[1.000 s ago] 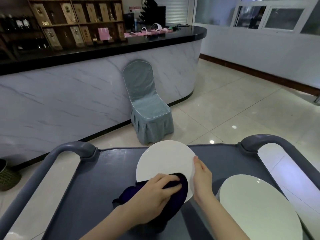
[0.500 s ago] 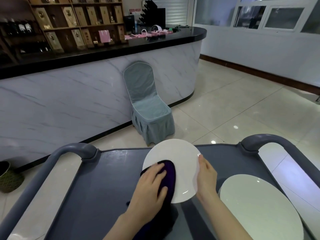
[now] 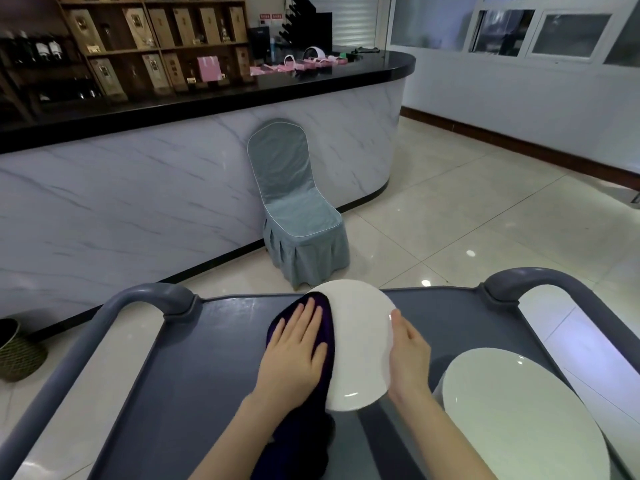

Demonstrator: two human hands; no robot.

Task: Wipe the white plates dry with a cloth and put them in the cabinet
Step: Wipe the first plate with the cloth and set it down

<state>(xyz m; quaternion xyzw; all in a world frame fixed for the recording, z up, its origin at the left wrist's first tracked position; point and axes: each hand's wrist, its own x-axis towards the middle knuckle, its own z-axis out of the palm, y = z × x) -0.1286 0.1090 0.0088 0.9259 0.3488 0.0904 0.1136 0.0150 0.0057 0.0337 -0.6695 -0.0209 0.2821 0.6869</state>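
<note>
A white plate (image 3: pixel 360 344) is held tilted above the grey cart top (image 3: pixel 194 368). My right hand (image 3: pixel 408 355) grips its right rim. My left hand (image 3: pixel 294 351) lies flat, fingers together, pressing a dark purple cloth (image 3: pixel 323 317) against the plate's left part; the cloth hangs down below the plate toward me. A second white plate (image 3: pixel 519 414) lies at the cart's near right, on top of something that it hides. No cabinet is in view.
The cart has raised grey handles at the left (image 3: pixel 149 299) and right (image 3: pixel 533 282). Beyond it a chair with a grey-blue cover (image 3: pixel 294 209) stands against a marble-fronted counter (image 3: pixel 138 202). A dark basket (image 3: pixel 17 351) sits on the tiled floor at left.
My left hand and the cloth have slid from the plate's lower edge up across its left side. The plate has tipped more upright and my right hand has moved slightly up its rim.
</note>
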